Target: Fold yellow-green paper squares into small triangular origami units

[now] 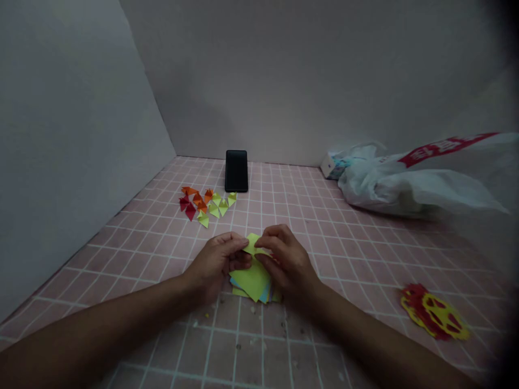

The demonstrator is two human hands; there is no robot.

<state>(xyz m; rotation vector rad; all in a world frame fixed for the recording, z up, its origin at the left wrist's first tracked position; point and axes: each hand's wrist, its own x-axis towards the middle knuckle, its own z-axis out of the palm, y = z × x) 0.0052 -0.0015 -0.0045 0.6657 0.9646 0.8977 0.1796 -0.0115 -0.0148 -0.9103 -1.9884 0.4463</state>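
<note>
Forearms: we note the left forearm [101, 324] and the right forearm [377, 329] nearest the camera, reaching in from the near left and near right corners of the tabletop [194, 356].
Left hand: we find the left hand [214, 259] pinching a small yellow-green paper [252, 242] between thumb and fingers.
Right hand: we find the right hand [287, 262] with thumb and forefinger bent towards the same paper, fingertips at its right side; we cannot tell whether they grip it.
Small paper: held just above the sheet pile, midway between the left and right edges.
Sheet pile: we record a fanned pile of paper sheets [253, 278] below the hands, yellow-green uppermost, light blue showing beneath.
Folded pieces: red, orange and yellow-green folded pieces [202, 204] lie grouped left of centre, between the hands and the far edge.
Phone: a black phone [236, 170] stands tilted at the far edge, screen dark.
Bag and box: we observe a white plastic bag [373, 189] with red print towards the far right corner, a small box [332, 166] just beside it.
Cut-outs: red and yellow cut-outs [436, 313] overlap near the right edge, slightly blurred.
</note>
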